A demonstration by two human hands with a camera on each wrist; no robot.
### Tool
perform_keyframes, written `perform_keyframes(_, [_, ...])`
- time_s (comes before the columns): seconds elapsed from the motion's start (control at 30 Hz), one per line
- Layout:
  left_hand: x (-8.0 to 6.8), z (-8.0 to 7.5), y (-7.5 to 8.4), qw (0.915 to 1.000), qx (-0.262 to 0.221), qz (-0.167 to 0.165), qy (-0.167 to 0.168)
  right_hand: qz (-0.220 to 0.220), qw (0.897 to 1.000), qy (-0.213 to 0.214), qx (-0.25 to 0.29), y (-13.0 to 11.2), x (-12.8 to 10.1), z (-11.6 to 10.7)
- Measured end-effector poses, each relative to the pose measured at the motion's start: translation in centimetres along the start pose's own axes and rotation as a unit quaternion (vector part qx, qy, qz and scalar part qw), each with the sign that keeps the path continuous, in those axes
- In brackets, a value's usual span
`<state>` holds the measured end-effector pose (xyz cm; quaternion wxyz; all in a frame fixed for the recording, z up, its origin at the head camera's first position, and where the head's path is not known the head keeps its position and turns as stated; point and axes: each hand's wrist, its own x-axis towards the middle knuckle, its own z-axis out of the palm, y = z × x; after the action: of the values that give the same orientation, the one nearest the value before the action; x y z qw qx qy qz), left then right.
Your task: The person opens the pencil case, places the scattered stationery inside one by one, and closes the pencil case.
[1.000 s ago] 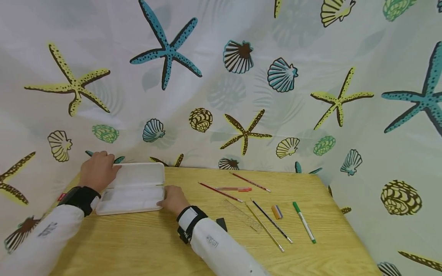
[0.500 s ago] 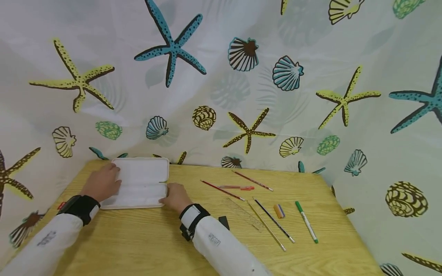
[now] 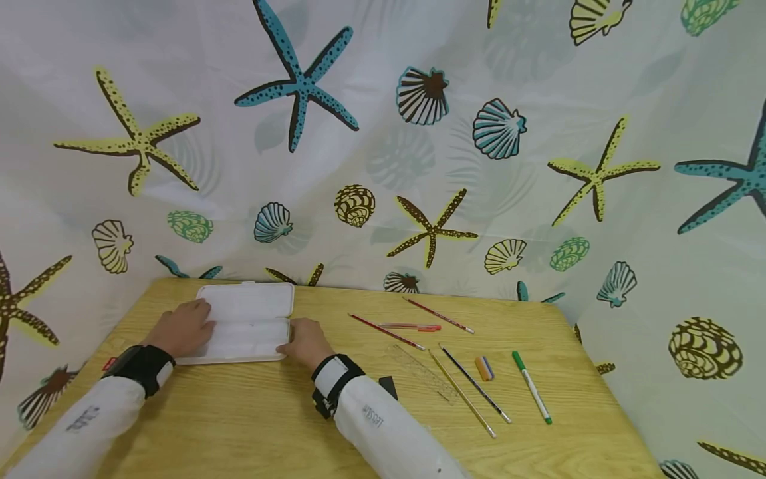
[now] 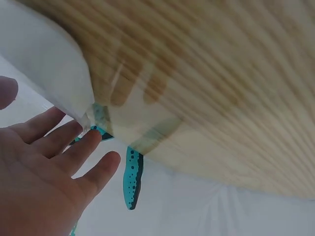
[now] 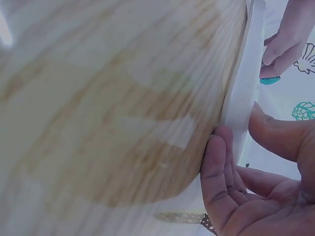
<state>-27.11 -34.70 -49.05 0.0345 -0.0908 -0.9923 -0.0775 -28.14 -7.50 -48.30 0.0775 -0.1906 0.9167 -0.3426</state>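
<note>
White pencil case (image 3: 242, 321) — near table (image 3: 251, 419) edge

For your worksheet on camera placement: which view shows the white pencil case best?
The head view: the whole white pencil case lies open on the table, left hand and right hand at its ends. The left wrist view shows only a blurred white corner; the right wrist view shows just one thin edge.

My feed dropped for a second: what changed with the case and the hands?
The lid of the white case swung back from half raised to lying flat open. The left hand slid off its far corner onto the left end. The right hand stayed at the right end; the pencils and pens did not move.
</note>
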Motion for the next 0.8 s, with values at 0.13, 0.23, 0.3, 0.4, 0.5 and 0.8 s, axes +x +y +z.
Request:
perform_keyframes(0.13, [0.3,-0.2,-0.7,0.9993,-0.02,0.0,0.031,0.001,1.0,0.0,0.002,0.0,-0.1,0.2])
perform_keyframes(0.23, [0.4,-0.8,-0.8,0.9953,-0.052,-0.015,0.081,0.005,1.0,0.0,0.005,0.0,-0.1,0.3])
perform_keyframes(0.3, [0.3,-1.1,-1.0,0.9889,-0.08,-0.033,0.12,0.009,1.0,0.0,0.009,0.0,-0.1,0.3])
perform_keyframes(0.4, [-0.1,-1.7,-1.4,0.9777,-0.117,-0.06,0.164,0.009,1.0,-0.001,0.012,0.0,-0.1,0.2])
perform_keyframes(0.5, [-0.8,-2.3,-1.9,0.9721,-0.141,-0.1,0.158,0.009,1.0,0.0,0.011,0.0,-0.1,0.2])
perform_keyframes(0.8, [-1.8,-2.4,-2.7,0.9623,-0.192,-0.192,-0.01,0.014,1.0,0.0,0.007,0.3,0.0,0.4])
